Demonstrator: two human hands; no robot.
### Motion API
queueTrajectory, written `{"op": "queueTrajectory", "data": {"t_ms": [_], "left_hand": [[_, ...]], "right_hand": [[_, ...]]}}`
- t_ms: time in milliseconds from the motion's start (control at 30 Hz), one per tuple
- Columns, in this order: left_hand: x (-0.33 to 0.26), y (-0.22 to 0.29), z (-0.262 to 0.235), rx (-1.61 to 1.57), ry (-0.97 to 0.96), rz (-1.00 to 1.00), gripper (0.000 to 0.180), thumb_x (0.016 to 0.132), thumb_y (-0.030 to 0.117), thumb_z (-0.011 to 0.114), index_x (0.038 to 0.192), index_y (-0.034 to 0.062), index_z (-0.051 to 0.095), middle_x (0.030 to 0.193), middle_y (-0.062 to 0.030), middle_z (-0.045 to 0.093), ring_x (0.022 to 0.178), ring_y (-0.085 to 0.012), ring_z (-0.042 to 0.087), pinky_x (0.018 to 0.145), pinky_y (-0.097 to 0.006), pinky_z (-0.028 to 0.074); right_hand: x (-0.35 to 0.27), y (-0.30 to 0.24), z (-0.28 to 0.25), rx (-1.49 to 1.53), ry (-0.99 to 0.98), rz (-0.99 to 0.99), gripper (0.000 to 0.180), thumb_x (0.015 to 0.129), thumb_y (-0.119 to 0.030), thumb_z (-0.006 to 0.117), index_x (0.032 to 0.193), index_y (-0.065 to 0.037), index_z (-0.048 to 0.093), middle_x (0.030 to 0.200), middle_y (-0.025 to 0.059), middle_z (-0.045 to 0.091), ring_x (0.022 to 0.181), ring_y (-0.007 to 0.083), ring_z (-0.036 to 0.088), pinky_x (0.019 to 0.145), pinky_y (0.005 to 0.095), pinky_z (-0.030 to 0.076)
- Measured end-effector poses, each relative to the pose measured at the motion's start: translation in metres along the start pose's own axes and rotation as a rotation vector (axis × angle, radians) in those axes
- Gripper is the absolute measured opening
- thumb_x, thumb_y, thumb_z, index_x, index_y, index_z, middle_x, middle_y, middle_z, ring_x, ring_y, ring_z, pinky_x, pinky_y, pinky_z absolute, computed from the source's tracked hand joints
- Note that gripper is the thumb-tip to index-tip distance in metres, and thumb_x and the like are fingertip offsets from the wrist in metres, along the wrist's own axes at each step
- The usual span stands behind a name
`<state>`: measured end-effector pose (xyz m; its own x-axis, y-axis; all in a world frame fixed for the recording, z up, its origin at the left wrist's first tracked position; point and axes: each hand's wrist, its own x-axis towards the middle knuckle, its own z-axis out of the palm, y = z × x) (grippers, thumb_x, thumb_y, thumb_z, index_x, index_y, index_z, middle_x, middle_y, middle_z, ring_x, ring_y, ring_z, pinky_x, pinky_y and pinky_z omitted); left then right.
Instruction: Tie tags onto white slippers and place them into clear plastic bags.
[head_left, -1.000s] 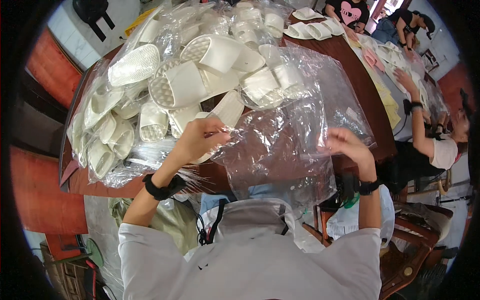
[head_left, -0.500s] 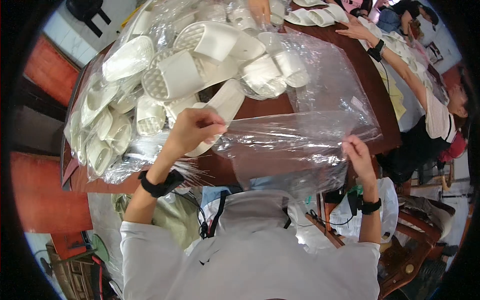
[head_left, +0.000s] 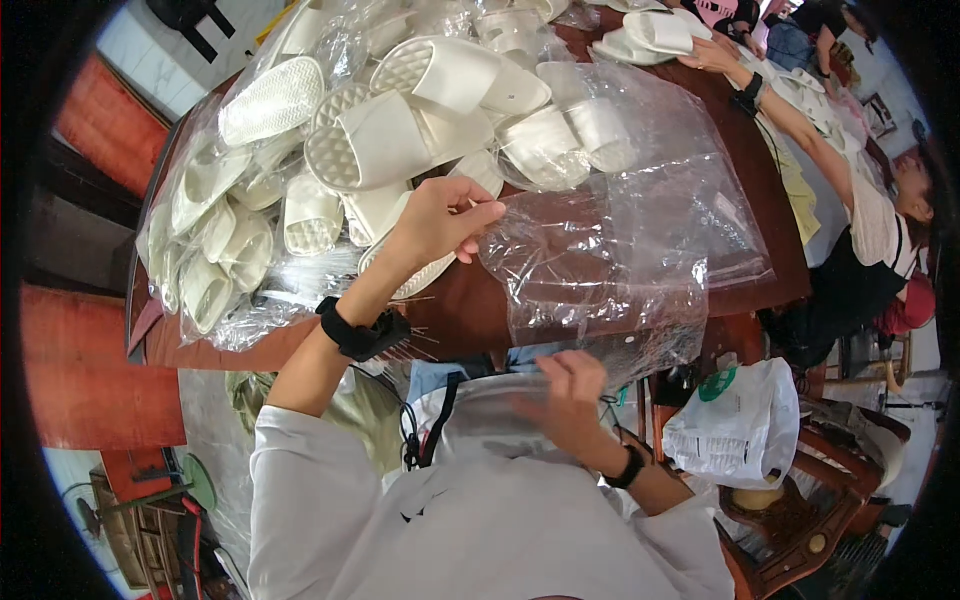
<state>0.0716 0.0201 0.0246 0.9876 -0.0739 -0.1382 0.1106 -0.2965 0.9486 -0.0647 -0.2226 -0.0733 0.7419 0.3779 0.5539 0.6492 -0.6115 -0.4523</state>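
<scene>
My left hand (head_left: 447, 222) is closed in a pinch on the top corner of a clear plastic bag (head_left: 600, 270). The bag hangs over the table's near edge, crinkled and see-through. My right hand (head_left: 570, 400) is off the bag, in front of my shirt. It is somewhat blurred, with thumb and fingers apart and nothing seen in it. Beyond my left hand lies a big heap of white slippers, many in clear wrapping; one slipper (head_left: 385, 140) with a dimpled sole lies on top. Another slipper (head_left: 415, 275) is partly hidden behind my left wrist.
The dark red table (head_left: 740, 170) curves around the work. More clear plastic (head_left: 680, 150) lies flat on its right. At the far right, a person's hand (head_left: 710, 55) touches white slippers (head_left: 660, 32). A white plastic bag (head_left: 735, 425) and a wooden chair (head_left: 820, 545) stand at lower right.
My right hand has let go of the bag's right end and moved left and toward my body. My left hand has moved right and slightly farther away, still pinching the bag, which now hangs looser.
</scene>
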Motion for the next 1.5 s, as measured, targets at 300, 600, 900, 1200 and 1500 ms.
{"op": "queueTrajectory", "data": {"t_ms": [300,600,900,1200,1500], "left_hand": [[0.006,0.005,-0.007,0.146,0.068,0.048,0.020,0.090,0.019,0.064,0.089,-0.0007,0.067,0.058,-0.0014,0.056,0.043,-0.0068,0.050,0.038,-0.023,0.037],[0.003,0.026,0.016,0.196,0.081,0.368,0.013,0.094,0.013,0.060,0.096,0.0009,0.065,0.077,0.0000,0.060,0.065,-0.0053,0.054,0.055,-0.021,0.045],[0.012,0.078,0.046,-0.021,-0.058,0.370,0.014,0.095,0.013,0.059,0.098,0.0011,0.065,0.082,0.0012,0.061,0.062,-0.0032,0.052,0.053,-0.021,0.049],[0.060,0.091,0.068,-0.172,0.018,0.373,0.059,0.090,0.029,0.066,0.135,0.0031,0.039,0.103,-0.0103,0.060,0.084,-0.0135,0.060,0.066,-0.026,0.051],[0.111,0.030,0.140,-0.131,-0.087,0.085,0.082,0.083,0.033,0.074,0.138,-0.0049,0.027,0.093,-0.0144,0.062,0.070,-0.0162,0.063,0.054,-0.027,0.050]], "right_hand": [[-0.012,0.013,0.018,-0.070,-0.218,0.218,0.040,0.067,-0.002,0.068,0.105,-0.005,0.056,0.096,0.0144,0.056,0.093,0.0347,0.055,0.080,0.0405,0.044],[0.009,0.033,-0.061,0.139,0.114,0.163,0.045,0.082,-0.013,0.068,0.121,-0.001,0.049,0.114,0.0203,0.051,0.107,0.0369,0.049,0.091,0.0468,0.040],[0.031,0.174,-0.127,0.655,0.055,0.622,0.047,0.090,-0.015,0.065,0.130,0.000,0.045,0.114,0.0081,0.056,0.105,0.0185,0.055,0.091,0.0310,0.045],[0.110,0.226,-0.197,0.664,0.140,0.660,0.015,0.094,-0.016,0.059,0.087,-0.004,0.059,0.070,-0.0006,0.056,0.062,0.0062,0.051,0.054,0.0217,0.041],[0.187,0.356,-0.168,0.559,-0.002,0.743,0.015,0.091,-0.014,0.061,0.087,-0.001,0.058,0.067,0.0018,0.055,0.058,0.0075,0.052,0.049,0.0229,0.042]]}}
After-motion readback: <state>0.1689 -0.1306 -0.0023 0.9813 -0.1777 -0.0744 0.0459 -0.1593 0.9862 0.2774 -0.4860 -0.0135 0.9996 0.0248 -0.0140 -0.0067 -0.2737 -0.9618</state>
